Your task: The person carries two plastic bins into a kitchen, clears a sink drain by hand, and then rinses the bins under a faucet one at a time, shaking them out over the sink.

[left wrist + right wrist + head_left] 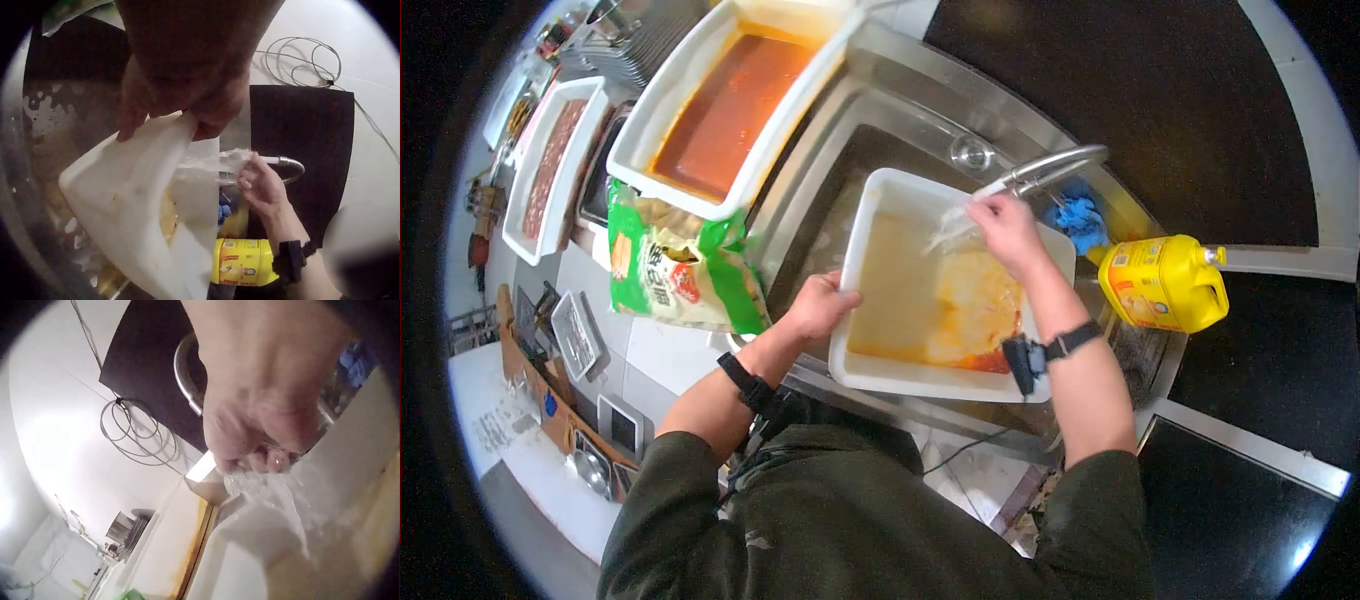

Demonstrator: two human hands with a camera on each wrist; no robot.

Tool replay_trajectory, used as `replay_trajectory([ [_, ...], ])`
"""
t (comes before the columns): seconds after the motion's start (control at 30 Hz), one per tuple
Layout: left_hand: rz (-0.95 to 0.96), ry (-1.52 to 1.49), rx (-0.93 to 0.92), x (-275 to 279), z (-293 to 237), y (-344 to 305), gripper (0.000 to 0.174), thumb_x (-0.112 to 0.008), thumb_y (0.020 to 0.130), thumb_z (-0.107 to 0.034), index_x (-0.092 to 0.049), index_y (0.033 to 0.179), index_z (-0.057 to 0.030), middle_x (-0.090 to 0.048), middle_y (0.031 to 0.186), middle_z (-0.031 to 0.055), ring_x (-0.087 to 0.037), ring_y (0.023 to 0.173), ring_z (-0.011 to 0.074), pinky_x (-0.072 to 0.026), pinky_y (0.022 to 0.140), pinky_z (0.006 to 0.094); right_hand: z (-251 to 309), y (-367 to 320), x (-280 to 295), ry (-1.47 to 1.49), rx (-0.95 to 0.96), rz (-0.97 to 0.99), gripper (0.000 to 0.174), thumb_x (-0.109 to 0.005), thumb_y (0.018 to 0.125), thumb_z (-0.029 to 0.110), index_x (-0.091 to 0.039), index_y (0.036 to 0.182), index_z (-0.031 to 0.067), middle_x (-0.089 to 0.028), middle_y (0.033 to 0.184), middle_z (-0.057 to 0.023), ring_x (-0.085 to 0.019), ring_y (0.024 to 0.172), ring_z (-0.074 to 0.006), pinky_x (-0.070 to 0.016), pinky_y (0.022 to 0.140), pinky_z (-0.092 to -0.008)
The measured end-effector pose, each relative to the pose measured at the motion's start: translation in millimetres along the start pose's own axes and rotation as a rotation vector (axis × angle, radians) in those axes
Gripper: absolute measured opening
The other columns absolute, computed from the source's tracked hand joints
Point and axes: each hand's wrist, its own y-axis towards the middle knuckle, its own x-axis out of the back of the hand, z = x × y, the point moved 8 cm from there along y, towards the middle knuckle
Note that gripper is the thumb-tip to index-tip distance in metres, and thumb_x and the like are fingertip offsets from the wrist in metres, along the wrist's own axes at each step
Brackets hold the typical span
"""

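Observation:
A white plastic tub (905, 370) is tilted over the sink, its inside smeared with orange-red sauce residue and cloudy wet at the bottom. My left hand (822, 305) grips its left rim, thumb inside and fingers outside, also plain in the left wrist view on the tub (125, 187). Up at the mouth of the curved metal faucet (1050, 165) is my right hand (1012, 235), fingers bent in the running water. The water (281, 500) splashes off these fingers sideways into the tub. Whether they grip the spout I cannot tell.
Right of the tub stand a yellow jug (1160, 285) and a blue cloth (1080, 220). Another white tub with orange-red liquid (730, 110) sits at the sink's upper left, beside a green-and-white bag (685, 265). A metal sink (800, 215) lies under the tilted tub.

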Motion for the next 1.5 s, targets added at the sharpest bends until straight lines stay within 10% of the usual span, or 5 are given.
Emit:
replay_trajectory([
  [0.23,0.006,-0.137,0.081,15,11,10,0.027,-0.057,0.081,-0.004,-0.065,0.106,0.0023,-0.067,0.090,0.0068,-0.064,0.075,0.0139,-0.0523,0.068,0.0289,-70,-125,107,-0.739,-0.067,-0.343,0.042,-0.070,0.079,0.023,-0.059,0.111,-0.0036,-0.059,0.114,-0.0234,-0.058,0.106,-0.0347,-0.0459,0.091,-0.0378],
  [0.5,0.111,-0.159,0.114,-20,-1,26,0.025,-0.058,0.080,-0.005,-0.065,0.102,0.0038,-0.068,0.089,0.0094,-0.066,0.074,0.0165,-0.0535,0.068,0.0302,-187,-256,120,0.342,-0.637,-0.293,0.039,-0.064,0.086,0.016,-0.054,0.117,-0.0065,-0.062,0.109,-0.0126,-0.060,0.097,-0.0203,-0.0464,0.086,-0.0335],
  [0.8,-0.003,0.400,-0.056,-63,-31,52,0.029,-0.061,0.083,-0.014,-0.062,0.103,0.0059,-0.067,0.090,0.0138,-0.065,0.081,0.0199,-0.0524,0.072,0.0314,-186,-322,145,0.273,-0.430,-0.586,0.034,-0.058,0.083,0.005,-0.055,0.115,-0.0057,-0.064,0.107,-0.0121,-0.060,0.094,-0.0198,-0.0463,0.084,-0.0323],
  [0.9,-0.386,0.754,-0.604,-69,-93,39,0.030,-0.062,0.084,-0.021,-0.063,0.101,0.0043,-0.067,0.090,0.0158,-0.064,0.084,0.0197,-0.0507,0.076,0.0322,-162,-331,150,0.187,-0.412,-0.636,0.032,-0.057,0.084,0.006,-0.055,0.114,-0.0056,-0.064,0.107,-0.0123,-0.060,0.094,-0.0196,-0.0460,0.085,-0.0318],
  [1.5,0.281,0.458,-0.498,-181,-185,128,0.034,-0.055,0.091,-0.028,-0.056,0.110,0.0000,-0.064,0.095,0.0109,-0.059,0.087,0.0180,-0.0472,0.081,0.0334,-202,-349,149,0.265,-0.389,-0.754,0.030,-0.061,0.086,0.009,-0.056,0.114,-0.0026,-0.064,0.108,-0.0117,-0.060,0.097,-0.0195,-0.0462,0.086,-0.0331],
])
